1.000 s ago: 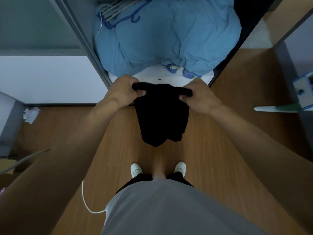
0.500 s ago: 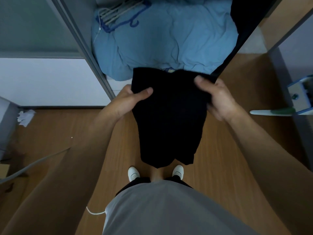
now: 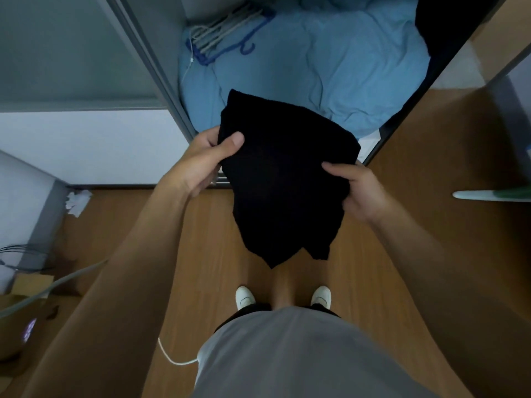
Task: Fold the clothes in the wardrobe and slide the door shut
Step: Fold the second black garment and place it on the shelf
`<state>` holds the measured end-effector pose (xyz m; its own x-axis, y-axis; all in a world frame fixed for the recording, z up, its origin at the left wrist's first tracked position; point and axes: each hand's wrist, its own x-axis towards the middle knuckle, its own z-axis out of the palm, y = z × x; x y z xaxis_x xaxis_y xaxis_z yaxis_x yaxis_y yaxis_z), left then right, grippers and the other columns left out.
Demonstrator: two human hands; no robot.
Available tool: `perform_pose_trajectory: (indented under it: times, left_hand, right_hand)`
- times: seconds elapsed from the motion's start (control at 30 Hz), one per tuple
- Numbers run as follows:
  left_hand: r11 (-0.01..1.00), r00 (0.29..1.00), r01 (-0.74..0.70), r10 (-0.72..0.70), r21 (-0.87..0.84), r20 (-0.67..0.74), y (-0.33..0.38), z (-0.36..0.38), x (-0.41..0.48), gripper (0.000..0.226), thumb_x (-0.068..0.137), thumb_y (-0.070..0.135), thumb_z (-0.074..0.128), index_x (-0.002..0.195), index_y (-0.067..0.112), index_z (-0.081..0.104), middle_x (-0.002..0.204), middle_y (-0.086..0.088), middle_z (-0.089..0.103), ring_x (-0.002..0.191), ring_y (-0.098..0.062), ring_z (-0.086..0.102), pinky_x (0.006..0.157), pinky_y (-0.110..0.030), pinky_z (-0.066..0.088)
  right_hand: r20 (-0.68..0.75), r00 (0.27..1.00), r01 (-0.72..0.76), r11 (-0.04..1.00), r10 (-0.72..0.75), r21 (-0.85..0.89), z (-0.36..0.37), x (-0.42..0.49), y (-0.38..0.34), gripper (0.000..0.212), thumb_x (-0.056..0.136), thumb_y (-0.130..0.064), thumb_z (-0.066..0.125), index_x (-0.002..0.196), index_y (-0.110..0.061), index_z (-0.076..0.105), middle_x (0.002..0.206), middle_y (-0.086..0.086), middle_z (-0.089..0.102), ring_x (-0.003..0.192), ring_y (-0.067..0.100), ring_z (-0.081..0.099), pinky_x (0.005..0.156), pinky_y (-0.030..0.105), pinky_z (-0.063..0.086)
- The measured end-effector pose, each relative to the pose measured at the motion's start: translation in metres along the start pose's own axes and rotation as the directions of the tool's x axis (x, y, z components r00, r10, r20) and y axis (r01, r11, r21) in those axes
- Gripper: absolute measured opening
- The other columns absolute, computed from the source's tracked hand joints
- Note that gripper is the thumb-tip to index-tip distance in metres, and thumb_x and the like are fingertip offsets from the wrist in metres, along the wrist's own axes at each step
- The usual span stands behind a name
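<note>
A black garment (image 3: 284,179) hangs in the air in front of the open wardrobe, partly folded, its lower corners dangling above my feet. My left hand (image 3: 201,162) grips its left edge with the thumb on top. My right hand (image 3: 359,188) holds its right edge, thumb on top and fingers underneath. Inside the wardrobe lies a bulky light-blue duvet (image 3: 324,61), with a bunch of hangers (image 3: 224,38) on its left side. The sliding door (image 3: 74,47) stands to the left, its frame (image 3: 155,76) beside the opening.
Wooden floor (image 3: 207,254) lies under me, with my white shoes (image 3: 244,297) near the middle. Crumpled paper (image 3: 77,200) sits by the left wall. A white cable (image 3: 172,357) runs across the floor. A dark hanging item (image 3: 448,24) fills the wardrobe's right side.
The garment has been raised and spread from a narrow bundle into a wider panel. My right hand has shifted down along its right edge, and both hands sit further apart.
</note>
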<state>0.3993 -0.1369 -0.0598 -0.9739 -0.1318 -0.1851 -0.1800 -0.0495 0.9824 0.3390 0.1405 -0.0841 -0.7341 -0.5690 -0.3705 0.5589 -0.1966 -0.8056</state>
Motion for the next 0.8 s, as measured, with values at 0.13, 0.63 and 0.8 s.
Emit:
perform_pose_trajectory:
  times: [0.13, 0.63, 0.8]
  left_hand:
    - [0.995, 0.984, 0.091, -0.098, 0.049, 0.147, -0.026, -0.007, -0.011, 0.092, 0.052, 0.065, 0.089, 0.123, 0.013, 0.061, 0.118, 0.003, 0.072, 0.116, -0.014, 0.065, 0.096, -0.024, 0.049]
    - [0.954, 0.950, 0.253, -0.214, -0.162, 0.226, -0.090, 0.010, -0.011, 0.065, 0.080, 0.029, 0.084, 0.138, 0.018, 0.056, 0.132, -0.002, 0.067, 0.123, -0.020, 0.063, 0.109, -0.041, 0.046]
    - [0.925, 0.978, 0.206, -0.203, -0.320, 0.044, -0.086, -0.004, -0.021, 0.043, 0.088, 0.022, 0.074, 0.129, 0.023, 0.060, 0.122, 0.002, 0.072, 0.114, -0.016, 0.067, 0.095, -0.031, 0.055]
  right_hand:
    - [-0.022, 0.995, -0.094, 0.993, 0.096, 0.064, 0.008, 0.002, -0.007, 0.038, 0.083, -0.019, 0.062, 0.119, -0.009, 0.071, 0.122, 0.010, 0.071, 0.112, 0.025, 0.069, 0.096, 0.035, 0.055]
    - [-0.161, 0.986, -0.016, 0.973, 0.053, 0.228, 0.034, 0.017, -0.006, 0.035, 0.093, -0.021, 0.055, 0.122, -0.010, 0.071, 0.128, 0.011, 0.068, 0.119, 0.028, 0.066, 0.098, 0.042, 0.054]
    - [-0.226, 0.959, -0.186, 0.982, 0.172, -0.039, 0.038, 0.024, 0.014, 0.049, 0.087, -0.054, 0.069, 0.125, -0.024, 0.068, 0.126, -0.002, 0.071, 0.116, 0.017, 0.068, 0.100, 0.036, 0.053]
